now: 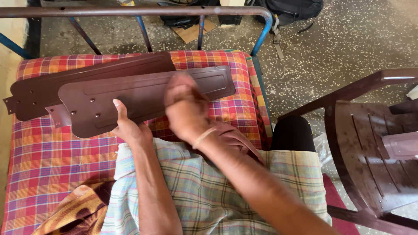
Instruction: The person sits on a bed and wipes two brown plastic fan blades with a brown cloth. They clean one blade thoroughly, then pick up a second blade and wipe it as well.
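Observation:
Two long brown metal fan blades lie on a bed with a red checked sheet (48, 161). My left hand (128, 128) grips the near blade (143, 98) from below, thumb up on its face. My right hand (185, 106) is blurred and rests on the same blade's middle, over a dull pink cloth (233, 137) that trails beneath my wrist. Whether the fingers pinch the cloth is unclear. The second blade (87, 78) lies behind, partly covered by the first. A pale checked cloth (209, 187) covers my lap.
A blue and brown metal bed rail (143, 11) runs along the far edge. A dark brown plastic chair (370, 148) stands at the right. A black bag (291, 8) and cardboard lie on the speckled floor beyond. A yellow-brown patterned cloth (78, 209) sits near left.

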